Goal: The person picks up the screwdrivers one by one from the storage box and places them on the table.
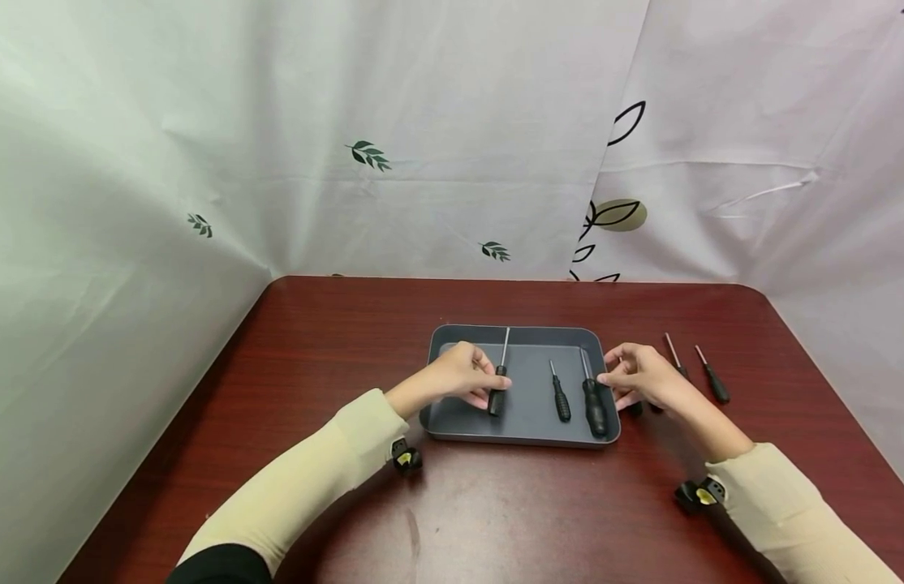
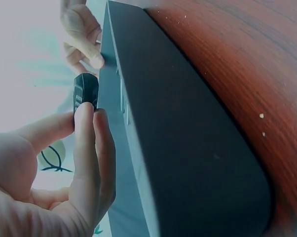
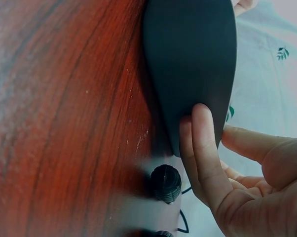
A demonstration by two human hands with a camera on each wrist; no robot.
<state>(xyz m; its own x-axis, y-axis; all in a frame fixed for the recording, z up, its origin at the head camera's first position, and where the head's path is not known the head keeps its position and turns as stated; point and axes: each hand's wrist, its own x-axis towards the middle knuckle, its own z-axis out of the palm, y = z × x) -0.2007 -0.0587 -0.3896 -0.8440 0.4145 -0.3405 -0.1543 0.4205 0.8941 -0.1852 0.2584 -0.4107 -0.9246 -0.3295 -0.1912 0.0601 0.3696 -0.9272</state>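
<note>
My left hand [image 1: 461, 376] pinches a screwdriver [image 1: 497, 401] by its black handle over the left part of a grey tray [image 1: 525, 418]. Its thin shaft points to the far rim. In the left wrist view the handle's end [image 2: 87, 88] shows between thumb and fingertips. At the tray's right side, my right hand [image 1: 644, 378] grips the rim, thumb on top and fingers against the outer wall [image 3: 190, 54]. Inside the tray lie a small screwdriver [image 1: 561, 401] and, close by the right hand, a thicker one [image 1: 594, 410].
On the red-brown wooden table [image 1: 335, 349], right of the tray, lie a screwdriver [image 1: 713, 381] with a black handle and another [image 1: 673, 350] partly behind the right hand. A ribbed black handle [image 3: 166, 183] stands out below the right fingers. A pale curtain [image 1: 437, 97] hangs behind the table.
</note>
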